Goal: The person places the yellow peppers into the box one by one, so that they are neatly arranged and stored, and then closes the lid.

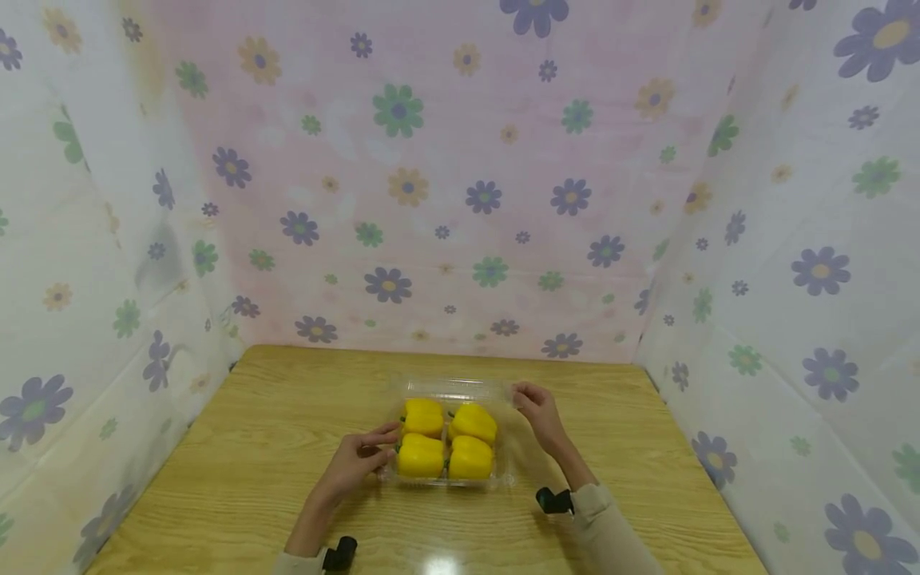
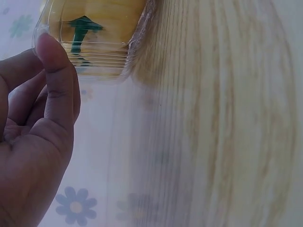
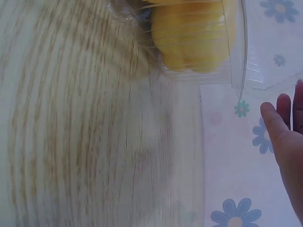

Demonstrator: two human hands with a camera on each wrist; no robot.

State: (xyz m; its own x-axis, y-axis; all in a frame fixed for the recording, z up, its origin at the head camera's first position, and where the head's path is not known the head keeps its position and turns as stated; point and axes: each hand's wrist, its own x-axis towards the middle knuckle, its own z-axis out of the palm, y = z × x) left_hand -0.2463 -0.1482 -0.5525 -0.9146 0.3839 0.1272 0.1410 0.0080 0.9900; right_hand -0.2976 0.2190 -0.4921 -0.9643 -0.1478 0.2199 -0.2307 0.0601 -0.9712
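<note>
A clear plastic clamshell container [image 1: 503, 473] on the table holds several yellow bell peppers [image 1: 470, 458] with green stems, set in two rows. Its clear lid [image 1: 453, 389] is folded back on the far side. My left hand [image 1: 352, 463] pinches the container's left rim between thumb and fingers; in the left wrist view the thumb [image 2: 53, 52] overlaps the clear rim. At the lid's right end is my right hand [image 1: 539, 411], fingertips right at the edge. The right wrist view shows its thumb [image 3: 273, 118] extended and apart from the plastic.
The container stands on a wood-grain table [image 1: 287, 415]. Flower-printed cloth [image 1: 446, 200] hangs behind the table and along both sides. Dark devices are strapped to the left wrist [image 1: 341, 553] and the right wrist [image 1: 554, 501], below light sleeves.
</note>
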